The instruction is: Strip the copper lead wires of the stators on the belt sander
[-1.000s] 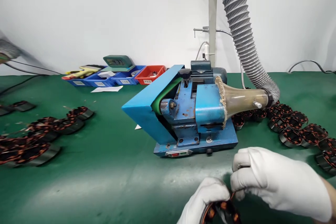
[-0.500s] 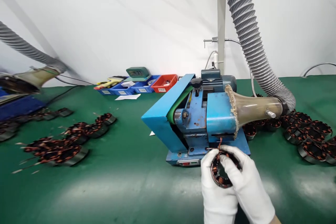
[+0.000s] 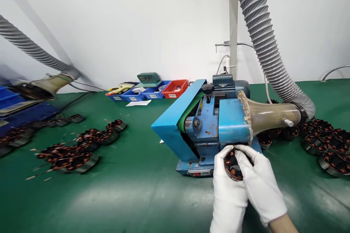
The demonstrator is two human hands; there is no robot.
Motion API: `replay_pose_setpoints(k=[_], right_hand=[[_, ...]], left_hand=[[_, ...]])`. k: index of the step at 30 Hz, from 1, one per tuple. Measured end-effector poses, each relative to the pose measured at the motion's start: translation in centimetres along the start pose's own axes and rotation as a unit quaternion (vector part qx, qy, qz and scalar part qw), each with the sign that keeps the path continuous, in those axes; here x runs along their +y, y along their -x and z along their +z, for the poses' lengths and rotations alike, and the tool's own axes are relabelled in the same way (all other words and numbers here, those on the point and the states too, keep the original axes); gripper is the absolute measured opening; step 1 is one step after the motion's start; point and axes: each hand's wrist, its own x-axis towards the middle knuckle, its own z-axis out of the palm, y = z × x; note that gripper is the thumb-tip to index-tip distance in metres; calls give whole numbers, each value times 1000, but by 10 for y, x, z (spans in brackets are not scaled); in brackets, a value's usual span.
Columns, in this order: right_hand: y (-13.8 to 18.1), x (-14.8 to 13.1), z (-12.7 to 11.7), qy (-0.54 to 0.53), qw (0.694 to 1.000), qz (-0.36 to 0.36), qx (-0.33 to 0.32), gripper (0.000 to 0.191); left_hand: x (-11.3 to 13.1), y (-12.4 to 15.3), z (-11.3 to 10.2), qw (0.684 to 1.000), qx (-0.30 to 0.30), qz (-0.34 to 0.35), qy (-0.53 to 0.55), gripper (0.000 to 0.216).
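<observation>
Both of my hands wear white gloves and grip one ring-shaped motor stator (image 3: 233, 165) with copper windings. My left hand (image 3: 225, 178) wraps its left side and underside, while my right hand (image 3: 255, 176) closes on its right side, thumb over the ring. The stator's upper edge sits right at the front slot of the blue belt grinder (image 3: 233, 120). Its lead wires are hidden there behind my fingers and the housing. A green belt (image 3: 188, 113) shows inside the guard, left of the housing.
Stators with loose wire ends (image 3: 73, 160) lie left; more stators (image 3: 333, 143) lie right. A translucent suction funnel (image 3: 273, 116) joins the grinder to a grey hose (image 3: 262, 25). Behind stand blue bins (image 3: 154, 93) and a red bin (image 3: 175, 89). A second funnel (image 3: 54, 84) stands far left.
My hands have moved the stator up and forward, against the grinder's front slot. The copper leads that stuck up from it are now out of sight. The view has shifted slightly.
</observation>
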Motion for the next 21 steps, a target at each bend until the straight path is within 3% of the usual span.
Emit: replay_pose_setpoints(k=[2,5,8,12,17,21], right_hand=[[8,6,-2,23,1000,-15,4,27],[23,16,-5,35,998,-56,-5,26],[25,21,-3,34,996,-75,-23,28],[9,10,4,45,999,-25,-6,29],[-5,-9,6,23,999,0,-22,30],[3,-7,0,17,1000,-10,-4,31]], left_hand=[[2,7,-7,1000,-8,-17,8,43],[-3,18,-23,996,-28,-72,37,20],[-12,22,-31,992,-19,-107,63,26],[-18,11,-18,998,16,-48,47,46],[-7,-5,-7,998,13,-40,43,39],[3,5,-12,1000,-11,-6,-6,45]])
